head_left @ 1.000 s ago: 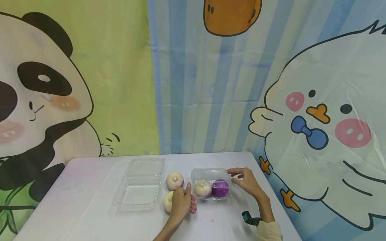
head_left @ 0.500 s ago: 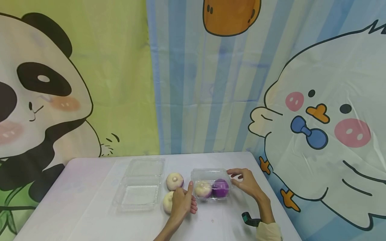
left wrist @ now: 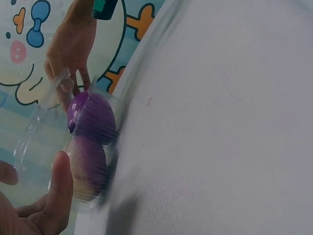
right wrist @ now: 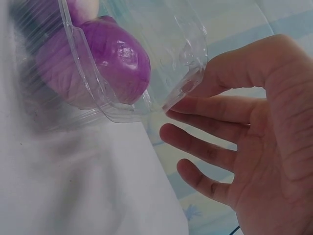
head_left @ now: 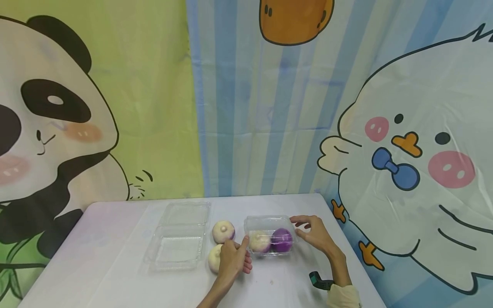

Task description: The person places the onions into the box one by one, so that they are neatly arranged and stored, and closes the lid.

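Note:
A clear hinged plastic box point(head_left: 269, 253) holds two purple-and-white onions, one showing mostly white point(head_left: 259, 242) and one purple point(head_left: 282, 240). Its lid point(right wrist: 188, 54) stands raised above the base. At the box's right side my right hand point(head_left: 317, 233) pinches the lid's corner between thumb and index finger, the other fingers spread below. My left hand point(head_left: 231, 261) is at the left side, its fingers loosely extended. In the left wrist view the left thumb point(left wrist: 7, 174) is right at the lid's edge, with a finger point(left wrist: 61, 181) beside the base.
Two more onions lie left of the box: the far one point(head_left: 223, 232) in full view, the near one point(head_left: 213, 259) partly behind my left hand. Further left an opened clear box point(head_left: 179, 252) lies on the white table point(head_left: 115, 256). A cartoon-printed curtain point(head_left: 246, 107) hangs behind.
My left thumb has tipped slightly right, closer to the box. The right hand, the box and the onions look the same.

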Motion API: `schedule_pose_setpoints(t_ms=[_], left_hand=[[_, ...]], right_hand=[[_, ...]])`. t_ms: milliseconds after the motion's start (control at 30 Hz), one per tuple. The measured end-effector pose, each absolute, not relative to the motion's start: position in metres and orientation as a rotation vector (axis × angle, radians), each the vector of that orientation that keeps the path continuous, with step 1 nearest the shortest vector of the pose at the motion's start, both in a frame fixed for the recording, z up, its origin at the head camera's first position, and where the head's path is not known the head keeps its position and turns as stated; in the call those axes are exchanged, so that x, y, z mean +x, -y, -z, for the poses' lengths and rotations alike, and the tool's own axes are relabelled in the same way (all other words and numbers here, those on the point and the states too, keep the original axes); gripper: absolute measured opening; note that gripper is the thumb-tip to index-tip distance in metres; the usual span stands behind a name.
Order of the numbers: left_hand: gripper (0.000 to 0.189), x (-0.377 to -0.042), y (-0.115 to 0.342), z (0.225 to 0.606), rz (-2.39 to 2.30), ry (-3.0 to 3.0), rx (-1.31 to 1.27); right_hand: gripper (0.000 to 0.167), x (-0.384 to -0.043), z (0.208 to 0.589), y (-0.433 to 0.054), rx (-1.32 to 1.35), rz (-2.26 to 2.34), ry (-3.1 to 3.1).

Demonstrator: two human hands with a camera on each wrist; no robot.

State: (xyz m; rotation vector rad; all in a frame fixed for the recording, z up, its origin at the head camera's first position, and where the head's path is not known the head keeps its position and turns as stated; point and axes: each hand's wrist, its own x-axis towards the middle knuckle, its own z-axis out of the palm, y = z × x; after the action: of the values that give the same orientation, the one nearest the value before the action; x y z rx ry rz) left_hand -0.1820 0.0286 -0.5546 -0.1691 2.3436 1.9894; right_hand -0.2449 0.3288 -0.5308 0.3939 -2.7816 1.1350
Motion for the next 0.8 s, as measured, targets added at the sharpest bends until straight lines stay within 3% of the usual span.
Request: schedule_pose_setpoints(t_ms=[800], left_hand=[[0.052,-0.1821,-0.0287,0.5569,-2.039,-2.31,-0.145]], right_hand=[[0.03,-0.2355,0.5347,-0.3292,0.332,-1.128,2.703]])
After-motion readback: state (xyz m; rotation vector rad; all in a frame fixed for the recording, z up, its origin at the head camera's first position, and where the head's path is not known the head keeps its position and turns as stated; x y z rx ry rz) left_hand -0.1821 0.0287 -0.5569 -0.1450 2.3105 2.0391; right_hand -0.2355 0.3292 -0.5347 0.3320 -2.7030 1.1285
